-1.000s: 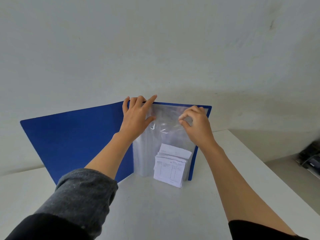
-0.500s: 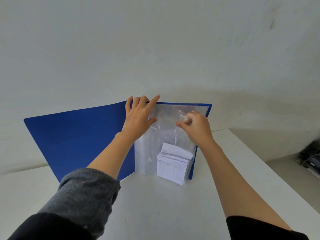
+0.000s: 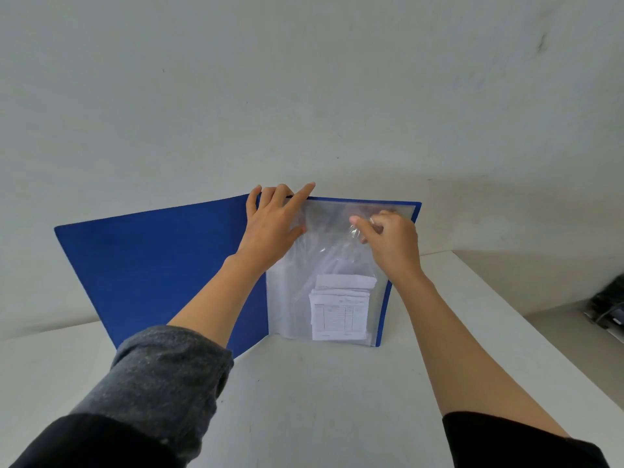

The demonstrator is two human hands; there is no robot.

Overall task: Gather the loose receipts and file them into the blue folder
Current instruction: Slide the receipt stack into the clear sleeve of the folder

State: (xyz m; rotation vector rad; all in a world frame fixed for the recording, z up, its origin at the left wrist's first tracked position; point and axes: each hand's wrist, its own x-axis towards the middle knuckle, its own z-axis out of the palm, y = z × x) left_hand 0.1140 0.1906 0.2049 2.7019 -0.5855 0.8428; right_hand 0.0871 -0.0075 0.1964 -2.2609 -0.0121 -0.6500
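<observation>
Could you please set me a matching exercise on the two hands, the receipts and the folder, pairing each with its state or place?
1 left hand
2 right hand
3 receipts
4 folder

a stands open on the table
b pinches the sleeve
c low in the sleeve
d fingers straight at the folder's top edge

Pairs: 1-d, 2-b, 3-c, 4-a

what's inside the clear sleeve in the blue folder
A stack of receipts sits low in the clear sleeve; only the front sheet's printed table shows, the sheets behind are covered.

A plain white wall is seen behind a white surface; dark, blurred equipment is glimpsed at right.
</observation>
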